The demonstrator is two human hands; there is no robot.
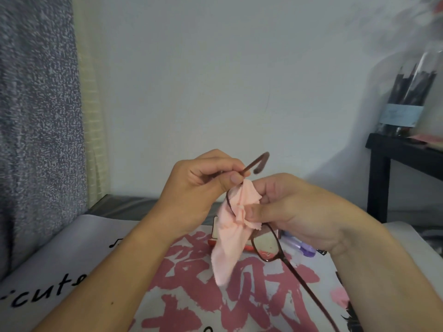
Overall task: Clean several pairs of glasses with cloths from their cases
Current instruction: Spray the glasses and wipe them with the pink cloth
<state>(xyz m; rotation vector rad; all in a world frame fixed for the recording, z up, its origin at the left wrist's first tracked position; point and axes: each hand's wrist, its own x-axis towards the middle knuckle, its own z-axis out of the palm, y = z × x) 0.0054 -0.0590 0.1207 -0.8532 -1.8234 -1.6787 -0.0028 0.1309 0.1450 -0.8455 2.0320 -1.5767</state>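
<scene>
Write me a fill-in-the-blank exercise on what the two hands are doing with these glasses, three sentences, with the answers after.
1. The left hand pinches one ____ of the glasses.
2. The right hand presses a cloth of ____ colour round one lens.
3. The other lens, below the right hand, is ____ by the cloth.

Missing words: temple arm; pink; not covered

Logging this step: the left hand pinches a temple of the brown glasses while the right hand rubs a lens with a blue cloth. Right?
Not quite: the cloth is pink, as the head view shows. Left hand, right hand and glasses are as stated.
</scene>
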